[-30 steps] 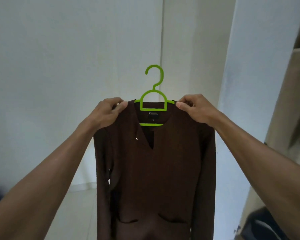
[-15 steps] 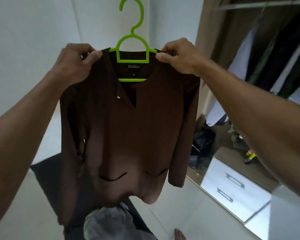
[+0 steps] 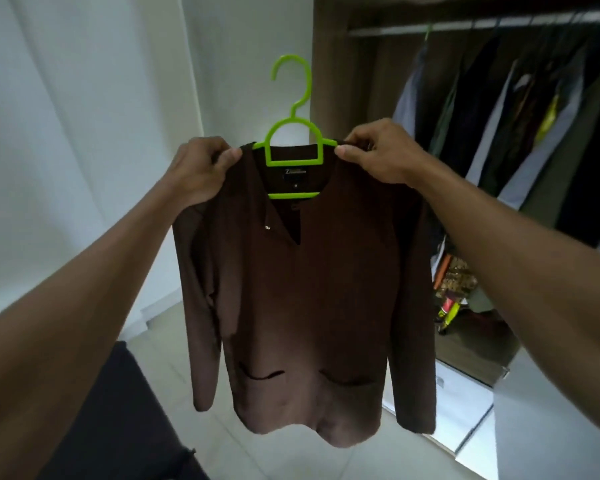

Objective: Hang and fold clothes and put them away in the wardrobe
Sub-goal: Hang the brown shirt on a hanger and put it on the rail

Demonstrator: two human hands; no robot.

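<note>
I'm now facing the wardrobe rail [image 3: 482, 24], both hands [image 3: 201, 171] [image 3: 383, 152] pinching the shirt [image 3: 309, 289] shoulders on the hanger [image 3: 293, 133]; hooking is coming next.

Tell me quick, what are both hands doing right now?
Left hand: closed, gripping the left shoulder of the brown shirt on the green hanger.
Right hand: closed, pinching the shirt's right shoulder.

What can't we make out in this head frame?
- Hanger arms, head view: hidden inside the brown top and under the left hand and right hand.
- Neck label text: too small.
- Hanging clothes in the wardrobe: blurred, dark.
- Wardrobe rail: right end cut by the frame edge.
</note>
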